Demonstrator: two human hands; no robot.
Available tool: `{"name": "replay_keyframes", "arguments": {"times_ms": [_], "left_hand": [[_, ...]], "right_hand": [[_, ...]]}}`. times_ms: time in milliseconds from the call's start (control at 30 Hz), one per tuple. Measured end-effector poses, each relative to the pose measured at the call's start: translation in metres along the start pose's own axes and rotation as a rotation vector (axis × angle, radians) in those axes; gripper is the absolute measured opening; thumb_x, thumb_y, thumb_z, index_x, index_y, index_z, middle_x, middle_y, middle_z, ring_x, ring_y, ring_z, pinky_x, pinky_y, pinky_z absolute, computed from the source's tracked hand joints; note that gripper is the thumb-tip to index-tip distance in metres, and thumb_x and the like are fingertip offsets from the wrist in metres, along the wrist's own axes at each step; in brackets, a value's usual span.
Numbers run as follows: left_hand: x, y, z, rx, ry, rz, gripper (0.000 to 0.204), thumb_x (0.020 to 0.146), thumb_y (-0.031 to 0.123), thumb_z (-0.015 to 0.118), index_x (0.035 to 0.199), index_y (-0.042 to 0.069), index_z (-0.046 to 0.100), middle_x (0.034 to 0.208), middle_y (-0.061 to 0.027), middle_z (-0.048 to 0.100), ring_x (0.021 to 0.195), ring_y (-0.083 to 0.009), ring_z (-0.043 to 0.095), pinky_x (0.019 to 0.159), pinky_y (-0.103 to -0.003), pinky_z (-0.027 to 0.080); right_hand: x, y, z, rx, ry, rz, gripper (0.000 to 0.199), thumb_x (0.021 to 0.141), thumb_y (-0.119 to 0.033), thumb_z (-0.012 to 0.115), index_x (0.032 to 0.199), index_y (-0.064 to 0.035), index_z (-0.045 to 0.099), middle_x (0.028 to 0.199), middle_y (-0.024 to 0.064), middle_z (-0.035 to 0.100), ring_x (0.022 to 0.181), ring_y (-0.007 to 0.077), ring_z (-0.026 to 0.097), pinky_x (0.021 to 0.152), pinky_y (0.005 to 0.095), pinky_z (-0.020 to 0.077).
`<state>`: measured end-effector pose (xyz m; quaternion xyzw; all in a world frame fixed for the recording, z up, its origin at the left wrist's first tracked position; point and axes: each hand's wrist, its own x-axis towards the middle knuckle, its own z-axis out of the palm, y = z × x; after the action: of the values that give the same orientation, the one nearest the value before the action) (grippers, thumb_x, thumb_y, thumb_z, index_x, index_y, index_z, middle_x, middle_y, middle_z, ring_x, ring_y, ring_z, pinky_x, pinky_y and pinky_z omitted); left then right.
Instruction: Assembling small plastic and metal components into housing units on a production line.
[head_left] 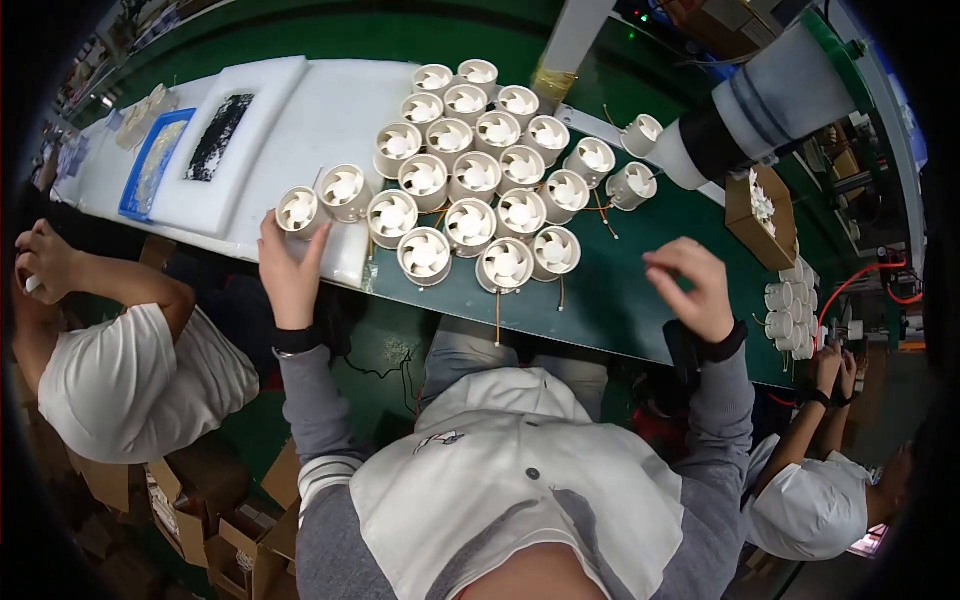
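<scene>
My left hand (288,268) has its thumb and fingers around the near side of a small white fan (298,210), a round housing with a bladed wheel inside. This fan stands at the left end of a large group, beside another white fan (343,187). My right hand (697,287) is over the right part of the green table (625,290), its thumb and forefinger apart with nothing between them. Several more white fans (474,175) stand close together before me, face up. Thin brown leads hang from some, one over the table's front edge.
White foam sheets (335,100) cover the table's left side, with a blue tray (133,190) on them. A large cylindrical machine part (770,95) leans in at the upper right, near a cardboard box (745,220) of white parts. Co-workers sit on both sides.
</scene>
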<state>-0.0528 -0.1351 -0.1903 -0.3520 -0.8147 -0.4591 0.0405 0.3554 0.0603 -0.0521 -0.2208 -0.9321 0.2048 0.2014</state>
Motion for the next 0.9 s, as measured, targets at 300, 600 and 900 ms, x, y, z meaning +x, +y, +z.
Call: {"name": "replay_keyframes", "arguments": {"times_ms": [300, 600, 900], "left_hand": [[-0.026, 0.008, 0.005, 0.148, 0.199, 0.156, 0.06, 0.087, 0.021, 0.066, 0.135, -0.005, 0.04, 0.131, -0.0227, 0.051, 0.128, -0.0305, 0.045, 0.103, -0.037, 0.035], [-0.077, 0.063, -0.009, 0.018, 0.412, 0.425, 0.04, 0.082, 0.013, 0.068, 0.116, -0.003, 0.054, 0.118, -0.0203, 0.058, 0.116, -0.0374, 0.051, 0.099, -0.043, 0.038], [-0.09, 0.176, 0.017, -0.849, -0.627, 0.776, 0.069, 0.067, 0.033, 0.082, 0.123, 0.004, 0.054, 0.133, -0.0246, 0.045, 0.115, -0.0402, 0.051, 0.092, -0.045, 0.044]], "right_hand": [[0.082, 0.188, -0.014, -0.013, 0.242, 0.009, 0.046, 0.083, -0.018, 0.07, 0.124, -0.0033, 0.055, 0.119, 0.0118, 0.059, 0.111, 0.0205, 0.055, 0.099, 0.0317, 0.0416], [0.014, 0.161, -0.04, -0.226, 0.066, 0.164, 0.042, 0.078, -0.015, 0.072, 0.116, -0.0018, 0.058, 0.115, 0.014, 0.06, 0.106, 0.0218, 0.057, 0.094, 0.0322, 0.0428], [0.007, -0.049, 0.025, 0.291, -0.228, -0.262, 0.047, 0.06, -0.013, 0.082, 0.096, -0.0063, 0.054, 0.107, 0.0143, 0.058, 0.088, 0.0297, 0.059, 0.075, 0.0363, 0.0458]]}}
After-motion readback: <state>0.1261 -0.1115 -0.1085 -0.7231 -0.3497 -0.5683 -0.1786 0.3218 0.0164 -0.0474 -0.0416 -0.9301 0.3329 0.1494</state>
